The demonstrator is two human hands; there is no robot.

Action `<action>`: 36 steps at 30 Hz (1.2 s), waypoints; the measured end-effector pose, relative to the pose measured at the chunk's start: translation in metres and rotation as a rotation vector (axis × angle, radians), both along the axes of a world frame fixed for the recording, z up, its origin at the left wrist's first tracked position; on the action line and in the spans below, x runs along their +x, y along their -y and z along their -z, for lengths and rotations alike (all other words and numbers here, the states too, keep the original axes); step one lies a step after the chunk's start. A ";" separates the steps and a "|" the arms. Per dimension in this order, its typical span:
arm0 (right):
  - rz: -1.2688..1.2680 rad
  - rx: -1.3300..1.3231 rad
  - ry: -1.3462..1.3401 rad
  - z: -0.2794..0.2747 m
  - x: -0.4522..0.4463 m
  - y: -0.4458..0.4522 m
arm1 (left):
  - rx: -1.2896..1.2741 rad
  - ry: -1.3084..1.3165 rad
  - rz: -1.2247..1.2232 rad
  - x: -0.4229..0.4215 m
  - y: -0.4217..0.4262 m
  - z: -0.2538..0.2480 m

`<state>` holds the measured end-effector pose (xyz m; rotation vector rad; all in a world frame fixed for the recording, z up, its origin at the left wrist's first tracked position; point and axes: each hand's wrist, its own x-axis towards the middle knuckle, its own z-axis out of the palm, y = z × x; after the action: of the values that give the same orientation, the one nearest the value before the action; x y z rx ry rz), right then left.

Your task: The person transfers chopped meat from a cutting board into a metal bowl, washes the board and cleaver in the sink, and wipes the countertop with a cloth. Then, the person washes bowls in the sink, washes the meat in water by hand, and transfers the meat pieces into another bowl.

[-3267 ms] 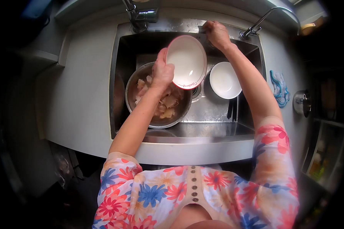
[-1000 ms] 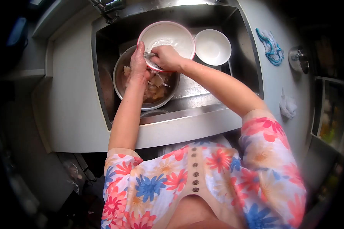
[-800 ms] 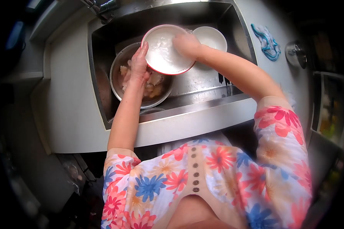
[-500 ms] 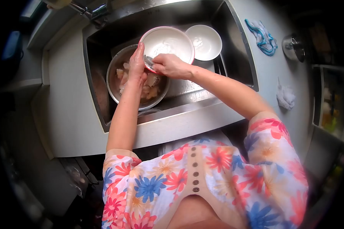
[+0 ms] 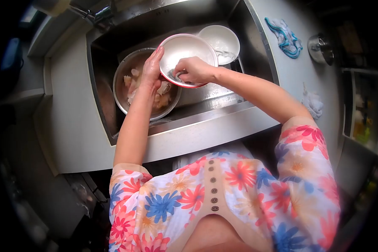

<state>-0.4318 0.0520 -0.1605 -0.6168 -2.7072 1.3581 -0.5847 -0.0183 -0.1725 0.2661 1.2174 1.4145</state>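
Note:
My left hand (image 5: 153, 66) is closed on the left edge of a white bowl with a red rim (image 5: 185, 45), which it holds up over the sink. Inside that bowl, my right hand (image 5: 194, 70) presses a small grey scouring pad (image 5: 181, 74) against the near wall; fingers cover most of the pad. Below my left forearm stands a metal basin (image 5: 121, 93) with water and pale, raw-looking meat pieces (image 5: 161, 100) in it. Behind the red-rimmed bowl sits a second white bowl (image 5: 222, 38) with some water in it.
The steel sink (image 5: 256, 54) surrounds the bowls and basin, with a faucet (image 5: 103, 19) at its far left corner. On the right counter lie a blue-edged cloth (image 5: 287, 40), a white cloth (image 5: 313, 104) and a metal cup (image 5: 321, 49).
My right hand has moved from the bowl's left rim to inside its near side, taking the scouring pad along. The red-rimmed bowl has shifted slightly right and nearer, overlapping the second bowl.

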 end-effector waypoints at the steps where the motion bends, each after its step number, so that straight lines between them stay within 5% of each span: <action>1: -0.124 0.026 0.066 0.001 0.007 -0.003 | 0.003 -0.006 0.006 -0.004 0.004 0.001; 3: -0.197 0.345 0.303 0.005 0.016 -0.021 | -0.078 -0.061 0.081 -0.003 0.007 -0.007; 8: -0.013 0.770 -0.236 -0.013 0.006 -0.036 | -0.065 -0.042 0.223 0.009 0.002 -0.009; 12: 0.084 0.777 0.041 -0.019 0.009 -0.057 | -0.075 -0.179 0.237 0.015 -0.007 -0.026; 15: 0.400 0.560 0.310 -0.017 0.034 -0.058 | 0.073 -0.324 0.105 0.016 -0.011 -0.036; 19: 0.457 -0.213 0.611 -0.021 0.055 -0.038 | 0.155 -0.865 -0.027 0.022 -0.021 -0.019; 21: 0.513 -0.169 0.505 -0.023 0.059 -0.043 | 0.180 -1.007 -0.054 0.033 -0.022 -0.033; 25: 0.877 -0.051 -0.160 -0.003 0.021 -0.047 | 0.188 -1.136 -0.043 0.050 -0.023 -0.039; 27: 0.889 -0.407 -0.620 0.011 -0.015 -0.056 | 0.117 -1.093 0.019 0.059 -0.022 -0.044; 31: 0.580 -1.169 -0.696 -0.006 -0.031 -0.018 | 0.226 -1.014 -0.127 0.042 -0.033 -0.039; 33: 0.414 -0.763 -0.290 -0.009 -0.006 -0.012 | 0.283 -1.228 -0.088 0.034 -0.032 -0.050; 35: 0.114 0.071 -0.067 0.011 0.024 -0.025 | 0.375 -1.410 -0.001 0.034 -0.023 -0.061; 36: 0.064 0.245 0.224 0.011 0.037 -0.027 | 0.403 -1.516 0.046 0.035 -0.016 -0.064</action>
<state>-0.3943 0.0787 -0.1715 -0.8685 -2.9334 0.9733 -0.5502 -0.0019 -0.1082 1.8638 2.0037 1.3216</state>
